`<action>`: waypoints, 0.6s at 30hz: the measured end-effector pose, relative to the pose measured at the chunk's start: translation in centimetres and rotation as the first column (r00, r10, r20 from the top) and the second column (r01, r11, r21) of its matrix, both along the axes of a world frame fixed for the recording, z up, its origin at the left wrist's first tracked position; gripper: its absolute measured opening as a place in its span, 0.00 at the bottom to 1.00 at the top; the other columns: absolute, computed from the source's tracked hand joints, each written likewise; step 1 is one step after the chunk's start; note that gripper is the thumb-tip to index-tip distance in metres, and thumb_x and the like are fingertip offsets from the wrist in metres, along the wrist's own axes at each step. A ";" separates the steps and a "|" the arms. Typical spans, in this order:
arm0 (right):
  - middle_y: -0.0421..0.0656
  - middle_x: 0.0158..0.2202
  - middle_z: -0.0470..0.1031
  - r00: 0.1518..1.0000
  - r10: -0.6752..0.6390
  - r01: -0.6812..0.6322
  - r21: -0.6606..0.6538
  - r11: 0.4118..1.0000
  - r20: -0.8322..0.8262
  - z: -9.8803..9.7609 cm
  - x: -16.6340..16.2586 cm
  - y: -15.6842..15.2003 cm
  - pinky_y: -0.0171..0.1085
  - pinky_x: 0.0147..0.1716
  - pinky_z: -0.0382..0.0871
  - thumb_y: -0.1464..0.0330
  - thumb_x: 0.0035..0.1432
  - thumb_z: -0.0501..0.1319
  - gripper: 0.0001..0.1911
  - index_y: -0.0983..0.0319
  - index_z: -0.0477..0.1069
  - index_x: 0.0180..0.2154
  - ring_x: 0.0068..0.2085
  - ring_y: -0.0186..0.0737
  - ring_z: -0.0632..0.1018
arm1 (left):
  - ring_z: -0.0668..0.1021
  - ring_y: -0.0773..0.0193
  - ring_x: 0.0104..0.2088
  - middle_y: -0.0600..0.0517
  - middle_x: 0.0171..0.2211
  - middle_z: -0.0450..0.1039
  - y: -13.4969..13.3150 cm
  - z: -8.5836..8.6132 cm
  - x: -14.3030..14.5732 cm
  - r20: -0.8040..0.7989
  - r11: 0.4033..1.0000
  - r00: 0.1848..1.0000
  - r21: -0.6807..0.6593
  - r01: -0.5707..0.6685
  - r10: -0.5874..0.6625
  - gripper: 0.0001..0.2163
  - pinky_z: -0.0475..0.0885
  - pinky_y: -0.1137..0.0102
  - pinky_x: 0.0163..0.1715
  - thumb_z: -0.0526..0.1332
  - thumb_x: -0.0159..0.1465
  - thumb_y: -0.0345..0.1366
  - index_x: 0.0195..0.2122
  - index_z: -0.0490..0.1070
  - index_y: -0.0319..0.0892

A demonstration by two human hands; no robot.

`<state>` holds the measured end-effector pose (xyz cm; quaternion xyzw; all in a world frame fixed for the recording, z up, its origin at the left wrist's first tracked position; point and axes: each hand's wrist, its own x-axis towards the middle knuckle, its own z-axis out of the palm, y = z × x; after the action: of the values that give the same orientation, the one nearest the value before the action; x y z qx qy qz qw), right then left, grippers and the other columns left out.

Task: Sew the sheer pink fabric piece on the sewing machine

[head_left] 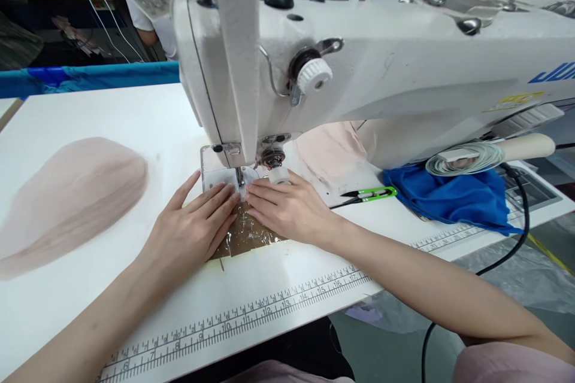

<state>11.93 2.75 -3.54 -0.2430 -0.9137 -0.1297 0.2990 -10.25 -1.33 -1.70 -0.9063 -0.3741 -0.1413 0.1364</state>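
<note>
Our left hand (pixel 194 222), right hand (pixel 290 206): flat, nothing visibly grasped; presser foot (pixel 240 176) between; slipping inward, we could be pricked.

Hands at work: 2 that I see, 1 left hand (pixel 191 224) & 1 right hand (pixel 291 206)
Sewing mach. (pixel 381 60): 1 big one up close
Brown sheet (pixel 256 236): 1 pc.
Pink cloth (pixel 81 191): 2 pcs. min., can't tell if more by the mach.
Blue cloth (pixel 453 197) on table (pixel 168 131): 1 pc.
Snips (pixel 377 193): 1 pr.
Ruler strip (pixel 233 326): 1
White knob (pixel 314 76): 1
Cord coil (pixel 465 158): 1

Left hand (pixel 191 227), right hand (pixel 291 207), both palm-down; outstretched
</note>
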 end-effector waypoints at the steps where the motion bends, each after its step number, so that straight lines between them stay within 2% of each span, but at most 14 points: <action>1: 0.43 0.41 0.83 1.000 -0.010 0.010 -0.007 1.000 0.011 0.0 0.0 0.1 0.43 0.55 0.67 0.68 0.67 0.57 0.12 0.66 0.78 0.41 0.44 0.39 0.80 | 0.77 0.54 0.54 0.44 0.53 0.75 0.1 -0.1 0.0 0.016 1.000 1.000 0.012 -0.002 0.002 0.15 0.61 0.46 0.65 0.52 0.71 0.33 0.56 0.69 0.39; 7: 0.45 0.43 0.82 0.996 -0.054 0.058 -0.048 0.997 0.068 0.2 -0.1 0.3 0.45 0.52 0.67 0.67 0.68 0.56 0.12 0.65 0.77 0.44 0.43 0.41 0.79 | 0.78 0.52 0.53 0.42 0.53 0.76 0.4 -0.4 0.1 0.039 1.000 0.999 0.019 -0.016 0.015 0.14 0.61 0.44 0.63 0.53 0.71 0.34 0.54 0.71 0.38; 18: 0.46 0.45 0.81 0.989 -0.101 0.108 -0.060 0.992 0.110 0.2 -0.2 0.3 0.46 0.55 0.63 0.65 0.68 0.57 0.13 0.65 0.76 0.46 0.45 0.42 0.78 | 0.77 0.51 0.54 0.43 0.53 0.75 0.9 -0.5 0.0 0.087 0.999 0.995 -0.016 -0.043 0.044 0.16 0.61 0.44 0.63 0.52 0.71 0.37 0.56 0.71 0.40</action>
<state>11.75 3.00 -3.34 -0.2927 -0.9182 -0.1280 0.2344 -10.22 -0.43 -2.24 -0.8919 -0.4005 -0.1751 0.1165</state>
